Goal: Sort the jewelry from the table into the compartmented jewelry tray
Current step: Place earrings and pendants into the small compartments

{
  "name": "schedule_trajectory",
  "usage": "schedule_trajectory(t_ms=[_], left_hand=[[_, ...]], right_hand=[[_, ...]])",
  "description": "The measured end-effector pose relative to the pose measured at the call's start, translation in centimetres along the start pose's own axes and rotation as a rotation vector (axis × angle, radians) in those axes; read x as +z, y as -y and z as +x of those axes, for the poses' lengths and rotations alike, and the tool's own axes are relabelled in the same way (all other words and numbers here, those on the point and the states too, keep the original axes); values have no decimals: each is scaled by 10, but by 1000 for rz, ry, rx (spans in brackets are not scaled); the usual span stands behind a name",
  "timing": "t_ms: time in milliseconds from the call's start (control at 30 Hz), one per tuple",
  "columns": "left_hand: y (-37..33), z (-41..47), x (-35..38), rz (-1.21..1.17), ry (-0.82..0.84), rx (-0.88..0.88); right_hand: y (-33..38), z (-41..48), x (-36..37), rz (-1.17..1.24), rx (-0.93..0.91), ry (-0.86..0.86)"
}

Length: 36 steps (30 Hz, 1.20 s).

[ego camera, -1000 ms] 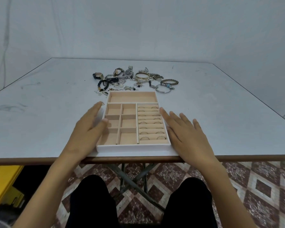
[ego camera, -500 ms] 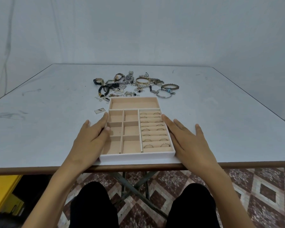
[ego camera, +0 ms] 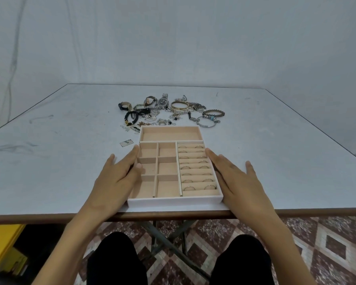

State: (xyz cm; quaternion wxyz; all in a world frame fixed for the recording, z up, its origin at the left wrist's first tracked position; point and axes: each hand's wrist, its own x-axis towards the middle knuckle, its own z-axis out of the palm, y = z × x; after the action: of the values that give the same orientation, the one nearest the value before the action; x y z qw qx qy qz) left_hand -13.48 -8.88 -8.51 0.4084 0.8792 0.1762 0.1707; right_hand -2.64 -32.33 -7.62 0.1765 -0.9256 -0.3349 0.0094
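A white jewelry tray (ego camera: 174,201) with beige compartments lies at the table's near edge. Several rings sit in its right-hand ring rows (ego camera: 196,167); the other compartments hold nothing. My left hand (ego camera: 113,179) rests flat against the tray's left wall, thumb over the rim. My right hand (ego camera: 237,179) lies flat against the right wall, fingers straight. Behind the tray a heap of jewelry (ego camera: 169,112) spreads out: watches (ego camera: 162,102), gold bangles (ego camera: 179,105), bead bracelets (ego camera: 213,114), a black cord bracelet (ego camera: 131,117) and small chains.
A small rectangular piece (ego camera: 126,142) lies on the white table (ego camera: 275,145) left of the tray. Something yellow (ego camera: 2,241) stands on the floor at the lower left. My knees and the table's folding legs show below the table edge.
The view has tilted down a little, so everything sits lower in frame. Both hands have slid slightly back along the tray's sides. The small rectangular piece, once behind my left hand, now shows.
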Motion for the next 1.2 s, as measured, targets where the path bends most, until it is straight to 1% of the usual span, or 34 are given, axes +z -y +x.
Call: schedule_trajectory(t_ms=[100, 233, 300, 367, 433, 467, 500, 567, 600, 700, 767, 833, 933, 1033, 1200], left_hand=[[-4, 3, -2, -117, 25, 48], [3, 13, -8, -274, 42, 51], [8, 22, -10, -290, 41, 19], [13, 36, -10, -389, 28, -20], [12, 51, -8, -479, -26, -68], [10, 60, -8, -470, -53, -76], [7, 69, -10, -401, -85, -64], [0, 90, -15, -217, -130, 23], [-4, 101, -17, -164, -142, 60], [-12, 135, -17, -84, -144, 86], [-16, 155, -12, -41, -95, 110], [-21, 172, -5, 31, -10, 151], [-29, 189, 6, 231, 83, 167], [-29, 198, 15, 436, 50, 154], [-24, 202, 21, 518, 36, 166]], right_hand=[[-1, 1, 1, 44, 6, -12], [-6, 6, 1, 157, 29, -33], [-7, 9, 0, 172, 31, -49], [-7, 16, -5, 186, 26, -120], [-10, 29, -14, 234, 41, -192], [-13, 40, -19, 246, 51, -203], [-16, 53, -25, 251, 62, -196], [-19, 83, -33, 261, 78, -173], [-18, 98, -37, 257, 74, -171], [-6, 143, -44, 196, 47, -185], [4, 170, -44, 175, 35, -182], [12, 194, -39, 145, 17, -168], [20, 217, -27, 105, -9, -132], [24, 229, -14, 70, -31, -123], [24, 235, -1, -28, -75, -150]])
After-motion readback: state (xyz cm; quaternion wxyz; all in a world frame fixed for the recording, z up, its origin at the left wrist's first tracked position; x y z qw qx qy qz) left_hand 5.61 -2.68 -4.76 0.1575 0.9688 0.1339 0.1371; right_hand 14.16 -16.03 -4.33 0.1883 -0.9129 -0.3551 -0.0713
